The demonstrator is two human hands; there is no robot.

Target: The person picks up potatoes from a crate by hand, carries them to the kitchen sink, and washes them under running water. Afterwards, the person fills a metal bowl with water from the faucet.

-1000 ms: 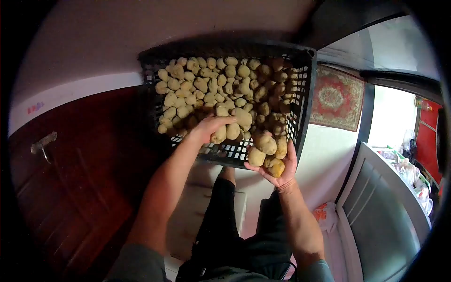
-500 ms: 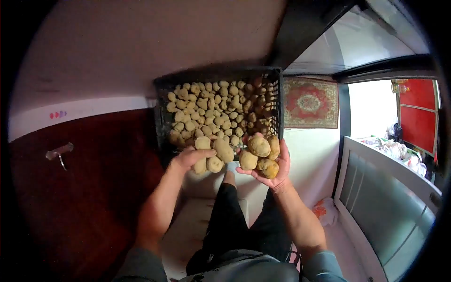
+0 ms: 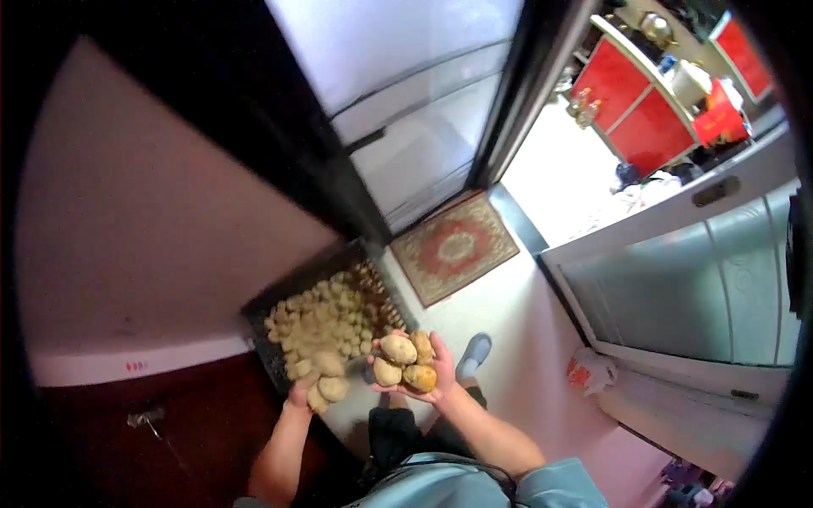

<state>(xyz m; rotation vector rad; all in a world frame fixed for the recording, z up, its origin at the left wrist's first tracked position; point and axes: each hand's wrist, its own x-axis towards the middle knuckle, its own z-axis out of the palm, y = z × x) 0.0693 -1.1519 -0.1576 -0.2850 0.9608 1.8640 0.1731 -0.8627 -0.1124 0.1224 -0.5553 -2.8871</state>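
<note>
My left hand (image 3: 301, 393) is closed around several pale potatoes (image 3: 331, 389), its thumb lying over them. Cupped palm-up, my right hand (image 3: 442, 372) carries several potatoes (image 3: 398, 349), with fingers curled at their sides; one of these is more yellow and blotched. Both hands are above the near edge of a black plastic crate (image 3: 269, 356). Inside that crate lies a heap of small potatoes (image 3: 322, 309), partly hidden behind my left hand's load.
A red patterned mat (image 3: 457, 247) lies beyond the crate by a doorway. To the right stands an open door with frosted glass (image 3: 669, 279), a white and orange plastic bag (image 3: 593, 371) at its foot. Red cabinets (image 3: 614, 80) show through the doorway. A dark red surface (image 3: 102, 440) is at left.
My view has turned right toward the doorway, so the crate now appears lower and tilted. Both hands have moved away from above the crate's middle, still holding their potatoes. One foot has stepped right.
</note>
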